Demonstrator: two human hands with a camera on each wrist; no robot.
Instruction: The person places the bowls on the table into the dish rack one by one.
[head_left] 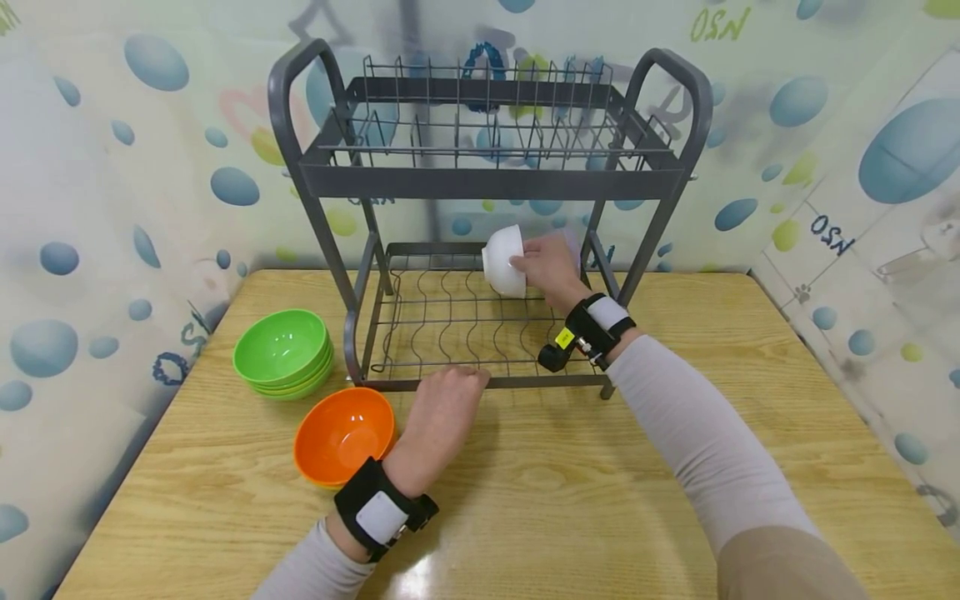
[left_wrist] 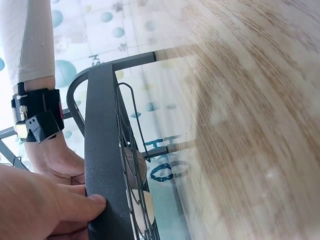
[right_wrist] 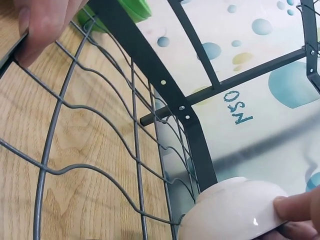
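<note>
My right hand (head_left: 551,265) pinches the rim of a white bowl (head_left: 504,260), thumb on one side. The bowl stands tipped on its side over the back of the dish rack's lower wire shelf (head_left: 465,320). Part of another pale bowl (head_left: 573,243) shows just behind this hand. In the right wrist view the white bowl (right_wrist: 232,207) is near the shelf's back corner. With my left hand (head_left: 446,417) I grip the lower shelf's front rail; the thumb (left_wrist: 92,206) lies against the dark rail (left_wrist: 107,150) in the left wrist view.
Stacked green bowls (head_left: 281,350) stand left of the rack. An orange bowl (head_left: 345,437) sits nearer, beside my left wrist. Overhead, the upper wire shelf (head_left: 491,182) spans the rack between two curved handles. A patterned wall (head_left: 150,225) backs the wooden table (head_left: 585,492).
</note>
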